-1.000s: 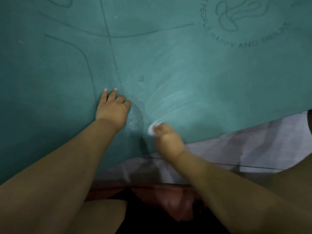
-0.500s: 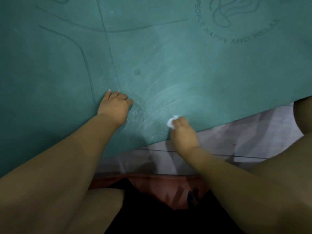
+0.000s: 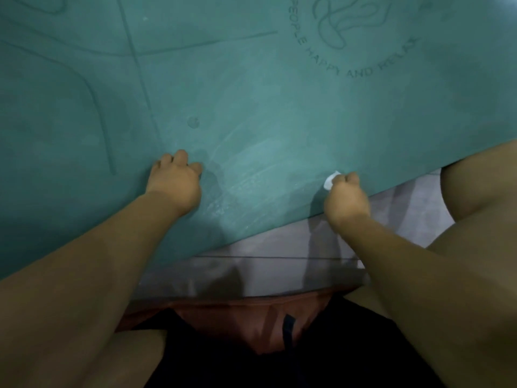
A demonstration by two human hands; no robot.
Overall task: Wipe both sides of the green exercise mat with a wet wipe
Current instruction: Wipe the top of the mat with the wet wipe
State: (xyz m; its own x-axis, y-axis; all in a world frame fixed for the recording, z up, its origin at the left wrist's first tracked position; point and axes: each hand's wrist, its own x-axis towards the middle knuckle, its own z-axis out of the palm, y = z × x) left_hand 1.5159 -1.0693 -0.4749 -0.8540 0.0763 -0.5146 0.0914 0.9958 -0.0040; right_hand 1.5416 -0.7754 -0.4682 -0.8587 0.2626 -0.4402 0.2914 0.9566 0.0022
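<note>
Since half a second ago, the right hand (image 3: 347,198) has slid the wet wipe (image 3: 330,181) rightward along the mat's near edge, well away from the left hand (image 3: 176,182), which has stayed about where it was, its fingers now tucked in.

Spread over the floor (image 3: 293,242), the green exercise mat (image 3: 251,102) fills the upper and left parts of the view, its near edge running diagonally from lower left to upper right. Faint curved lines are embossed on its left part. The left hand rests on the mat a little in from the near edge, knuckles up, fingers (image 3: 179,159) curled under and bunched together, holding nothing. Just right of that hand the mat shows pale streaks (image 3: 251,169) in sweeping arcs and a small round mark (image 3: 193,122) above them. Farther right, at the mat's near edge, the right hand is closed into a fist, its curled fingers (image 3: 349,179) gripping the wadded white wet wipe, which peeks out at the left of the knuckles and touches the mat. Printed lettering (image 3: 361,72) reading "HAPPY AND RELAX" curves around a line logo near the mat's far right. Grey floor shows below the mat's edge, and a bare knee (image 3: 481,186) overlaps the mat's edge at far right.
</note>
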